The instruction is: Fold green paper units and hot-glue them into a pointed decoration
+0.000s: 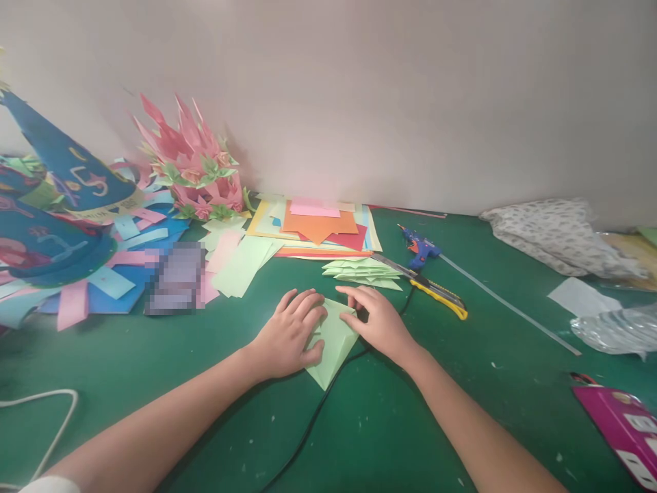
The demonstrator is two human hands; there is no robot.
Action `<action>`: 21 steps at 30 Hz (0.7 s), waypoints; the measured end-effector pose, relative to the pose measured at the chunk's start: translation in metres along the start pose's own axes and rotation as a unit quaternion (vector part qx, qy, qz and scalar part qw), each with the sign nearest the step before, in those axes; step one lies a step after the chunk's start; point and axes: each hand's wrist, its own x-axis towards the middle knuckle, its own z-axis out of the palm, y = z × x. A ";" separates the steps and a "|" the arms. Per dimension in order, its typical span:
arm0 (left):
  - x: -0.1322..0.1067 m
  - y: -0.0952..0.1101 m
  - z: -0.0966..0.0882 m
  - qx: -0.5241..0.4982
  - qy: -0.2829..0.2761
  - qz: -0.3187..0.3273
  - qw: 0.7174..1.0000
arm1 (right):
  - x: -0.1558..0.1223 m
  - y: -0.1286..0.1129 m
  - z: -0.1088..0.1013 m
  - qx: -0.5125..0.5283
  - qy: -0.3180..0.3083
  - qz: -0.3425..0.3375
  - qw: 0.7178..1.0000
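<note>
A light green sheet of folded paper (333, 342) lies on the green table with one corner pointing toward me. My left hand (290, 335) rests flat over its left side, fingers stretched out and thumb on the paper. At the upper right edge, my right hand (380, 322) has its fingers curled, with the thumb and fingertips against the paper. Part of the sheet is hidden under both hands. Just beyond them is a stack of folded light green paper pieces (364, 270).
A yellow utility knife (439, 296) and a blue glue gun (421, 250) lie right of the stack. The black cord (308, 431) passes under the paper. Coloured sheets (318, 222), a pink paper crown (192, 164), blue cone hats (76, 164) and a pixelated dark object (177, 277) stand or lie leftward.
</note>
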 end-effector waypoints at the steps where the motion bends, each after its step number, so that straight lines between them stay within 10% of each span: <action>1: 0.000 0.000 0.000 0.000 0.002 0.002 1.000 | 0.000 0.000 0.000 0.011 0.001 -0.002 1.000; 21: 0.000 0.000 0.000 -0.041 0.009 0.002 0.999 | 0.002 0.001 -0.004 0.099 -0.055 -0.102 0.988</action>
